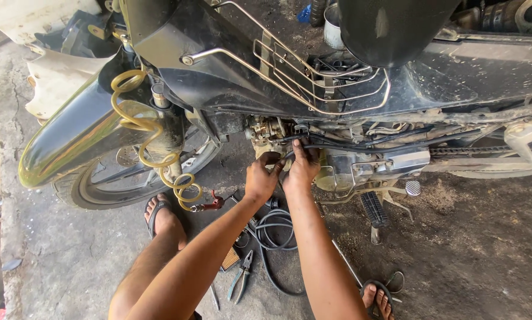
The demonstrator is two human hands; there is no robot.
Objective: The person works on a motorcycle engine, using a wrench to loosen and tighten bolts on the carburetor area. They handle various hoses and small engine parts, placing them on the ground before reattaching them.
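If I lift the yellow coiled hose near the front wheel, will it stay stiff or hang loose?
The yellow hose would probably hang springy, not stiff: it droops in loose coils over the fender. It looks thin and translucent, so likely light. The red fitting at its end may swing.

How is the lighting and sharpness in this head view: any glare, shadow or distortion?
Head view: even daylight, sharp focus; bright sheen on the front fender; the engine area above the left hand and right hand sits in shade; wide-angle bending at the edges.
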